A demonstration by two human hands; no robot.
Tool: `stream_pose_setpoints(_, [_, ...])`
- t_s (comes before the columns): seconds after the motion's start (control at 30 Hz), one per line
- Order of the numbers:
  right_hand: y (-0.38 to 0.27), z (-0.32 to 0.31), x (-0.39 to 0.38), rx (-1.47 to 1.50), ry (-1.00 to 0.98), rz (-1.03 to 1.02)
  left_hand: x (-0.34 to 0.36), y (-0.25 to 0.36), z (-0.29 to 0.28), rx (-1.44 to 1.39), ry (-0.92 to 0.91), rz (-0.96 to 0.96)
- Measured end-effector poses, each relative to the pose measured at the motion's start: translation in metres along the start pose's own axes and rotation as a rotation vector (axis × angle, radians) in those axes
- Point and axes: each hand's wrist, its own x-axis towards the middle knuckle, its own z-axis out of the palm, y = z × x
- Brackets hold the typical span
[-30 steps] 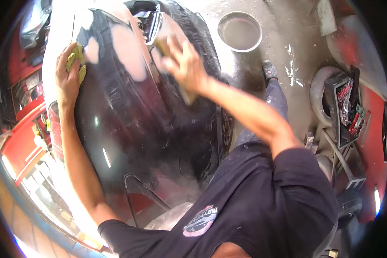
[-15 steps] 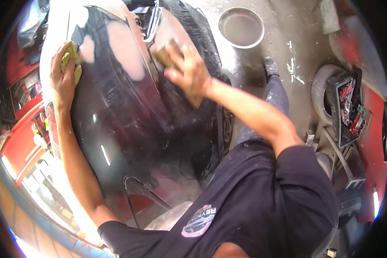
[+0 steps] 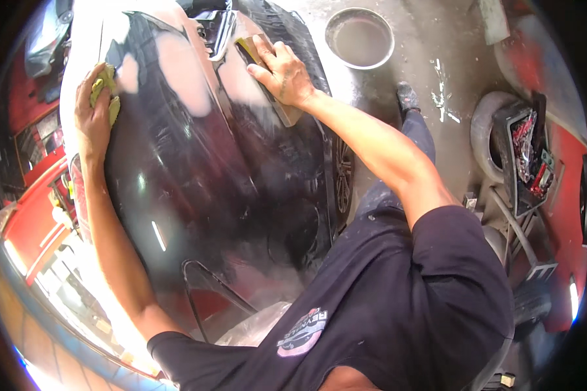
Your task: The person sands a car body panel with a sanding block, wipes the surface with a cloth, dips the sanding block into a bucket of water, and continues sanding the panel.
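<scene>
A dark car body point(image 3: 169, 176) stretches out in front of me, dusty and streaked, with pale pinkish filler patches point(image 3: 181, 81) on its far part. At its left edge my left hand point(image 3: 93, 127) is closed around a crumpled yellow-green cloth point(image 3: 102, 86) and rests against the panel. My right hand point(image 3: 285, 75) grips a long, flat sanding block point(image 3: 289, 116) from above. The block lies slantwise over the right-hand pale patch point(image 3: 241, 81), beside a raised body line. Part of the block is hidden under my palm and fingers.
A round basin point(image 3: 366, 67) stands on the wet-looking floor point(image 3: 430, 39) beyond the car's right side. Further right are a tyre point(image 3: 481, 140) and a black housing point(image 3: 501, 146) holding red parts, above a metal stand point(image 3: 522, 228). A spoked wheel point(image 3: 343, 176) shows below the car's right edge.
My right hand has pushed the sanding block away from me, up along the panel and over the pale patch. The left hand has stayed in place with the cloth.
</scene>
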Motion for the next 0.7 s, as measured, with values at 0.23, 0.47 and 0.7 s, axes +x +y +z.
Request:
stream_pose_setpoints(0.23, [-0.033, -0.018, -0.026, 0.089, -0.003, -0.089, -0.011, -0.013, -0.019, -0.024, 0.009, -0.004])
stream_pose_setpoints(0.47, [-0.065, -0.010, -0.038, 0.193, -0.053, 0.259, -0.019, -0.014, -0.011, 0.034, 0.006, -0.025])
stream_pose_setpoints(0.7, [0.022, 0.009, 0.012, 0.042, -0.074, 0.150, 0.001, 0.001, -0.003, 0.009, 0.006, 0.002])
